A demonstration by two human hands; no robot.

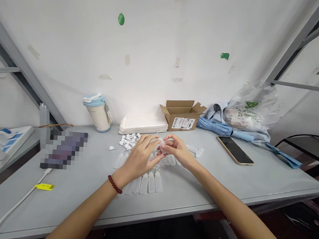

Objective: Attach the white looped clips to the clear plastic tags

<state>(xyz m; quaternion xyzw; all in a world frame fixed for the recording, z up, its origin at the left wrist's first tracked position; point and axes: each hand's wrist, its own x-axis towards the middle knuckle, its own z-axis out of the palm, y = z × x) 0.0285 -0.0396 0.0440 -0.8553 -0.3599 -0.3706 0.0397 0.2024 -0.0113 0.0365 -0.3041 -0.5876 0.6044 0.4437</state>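
Nearest us on the gray table (87, 195), a row of translucent plastic bottles (143, 184) lies side by side; a wrist dipping low could, we judge, knock them askew. Just beyond, our right hand (179, 150) pinches a small translucent piece (161, 144) between thumb and fingers, above more bottles; our left hand (138, 155) extends its fingers to the same piece, thumb apart, though we cannot tell whether they grip it. With so little surface to hold, it could slip and drop among the bottles. Farther left, the loose white nozzle caps (128, 141) could scatter toward the flat white stack (144, 126) if our left knuckles brush them.
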